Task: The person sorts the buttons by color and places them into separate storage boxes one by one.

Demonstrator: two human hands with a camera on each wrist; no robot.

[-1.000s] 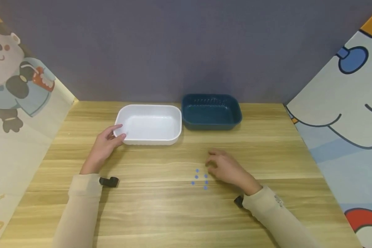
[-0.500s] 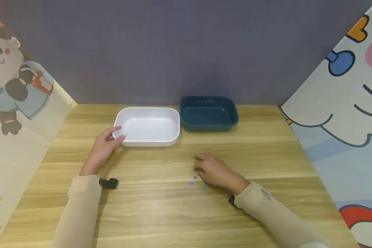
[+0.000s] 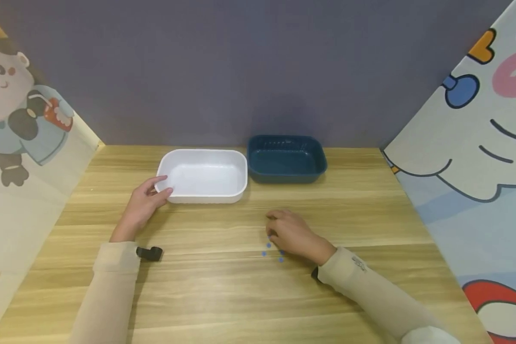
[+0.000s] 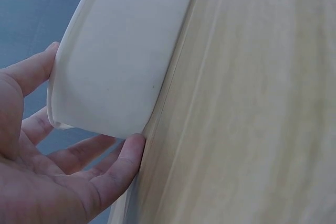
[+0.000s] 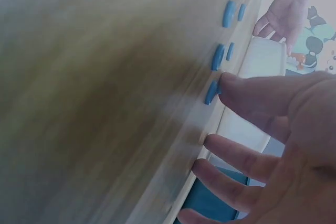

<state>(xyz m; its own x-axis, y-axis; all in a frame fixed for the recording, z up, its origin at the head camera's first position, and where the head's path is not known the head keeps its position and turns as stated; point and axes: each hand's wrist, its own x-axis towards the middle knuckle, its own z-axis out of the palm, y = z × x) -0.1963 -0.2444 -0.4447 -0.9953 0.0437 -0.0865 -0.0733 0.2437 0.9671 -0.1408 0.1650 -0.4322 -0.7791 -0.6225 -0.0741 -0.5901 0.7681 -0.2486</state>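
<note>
My left hand (image 3: 143, 205) holds the near left corner of a white rectangular dish (image 3: 203, 177), with the thumb and fingers at its rim. In the left wrist view, the fingertips (image 4: 135, 144) touch the dish's outside. Over a group of small blue discs (image 3: 264, 253) on the table, my right hand (image 3: 293, 235) has its fingers bent downward. Its thumb tip overlaps the edge of one blue disc (image 5: 211, 93) in the right wrist view, and the index fingertip is hidden behind the thumb. I cannot tell whether a disc is pinched there. The other fingers spread beyond, close over the wood.
A dark teal rectangular dish (image 3: 286, 160) stands right beside the white one, near the back of the wooden table (image 3: 215, 291). Behind them rises a grey panel (image 3: 223, 71). Cartoon-printed panels (image 3: 490, 157) flank the table on both sides.
My right hand has moved left and in over the blue discs, covering some of them. My left hand keeps its hold on the white dish. The head view has shifted slightly.
</note>
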